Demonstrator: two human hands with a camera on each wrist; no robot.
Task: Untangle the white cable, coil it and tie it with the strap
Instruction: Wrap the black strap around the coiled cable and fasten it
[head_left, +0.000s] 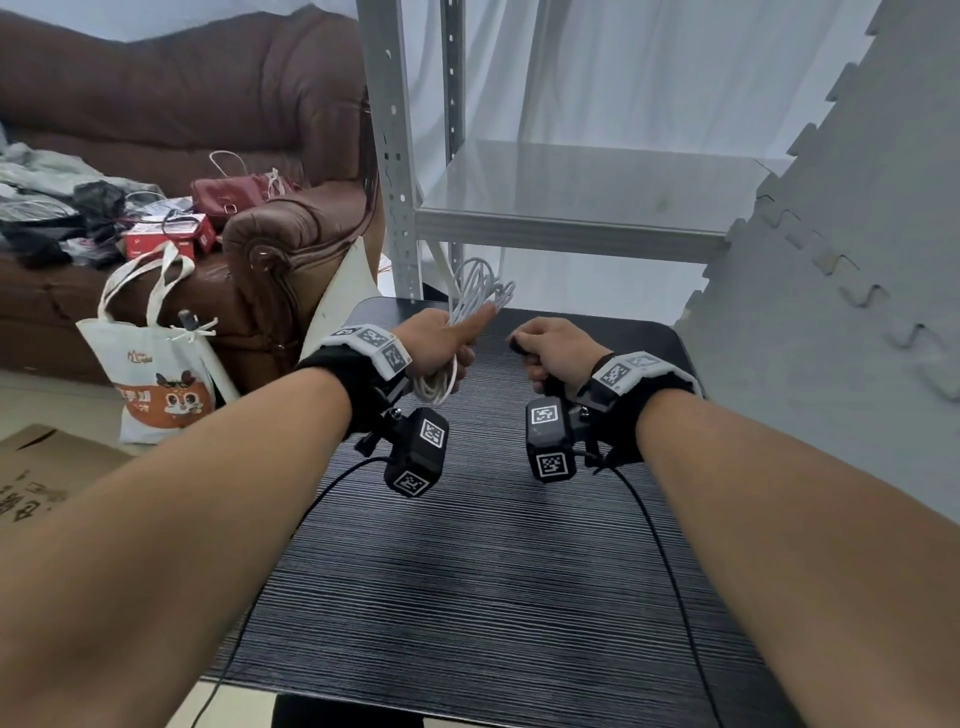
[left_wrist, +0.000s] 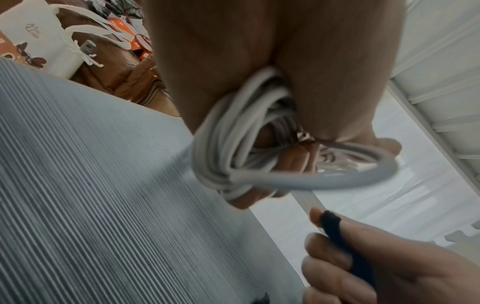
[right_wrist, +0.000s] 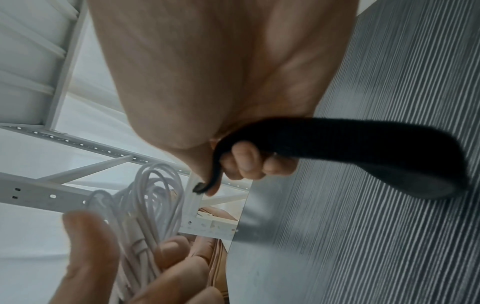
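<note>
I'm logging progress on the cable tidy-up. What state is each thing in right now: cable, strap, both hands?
white cable: coiled into a bundle, held above the table, not yet tied.
strap: black, loose, not yet around the cable.
left hand: grips the coil, thumb extended.
right hand: holds the strap, apart from the coil.
table: dark, nothing of the task resting on it.

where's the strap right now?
The black strap is gripped in the right hand, held above the dark table, just right of the coiled white cable in the left hand; not yet around it.
</note>
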